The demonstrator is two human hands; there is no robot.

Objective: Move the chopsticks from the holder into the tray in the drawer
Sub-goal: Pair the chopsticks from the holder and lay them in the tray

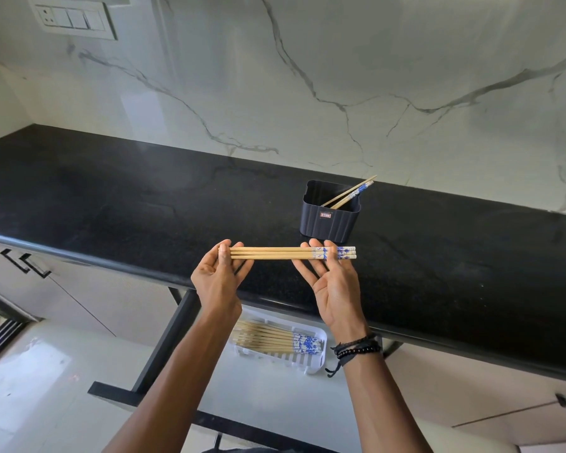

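Left forearm [190, 354] is covering tray [319, 361] left end; holder [327, 227] is hiding its chopsticks [350, 192] lower ends; label [325, 215] too small.

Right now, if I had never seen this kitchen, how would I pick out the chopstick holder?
Look along the long black counter under the marble wall. Toward its right, near the wall, stands the holder, a small dark ribbed box. Unlike the white tray in the drawer below, it stands on the counter, with a few chopsticks leaning out of its far right corner.
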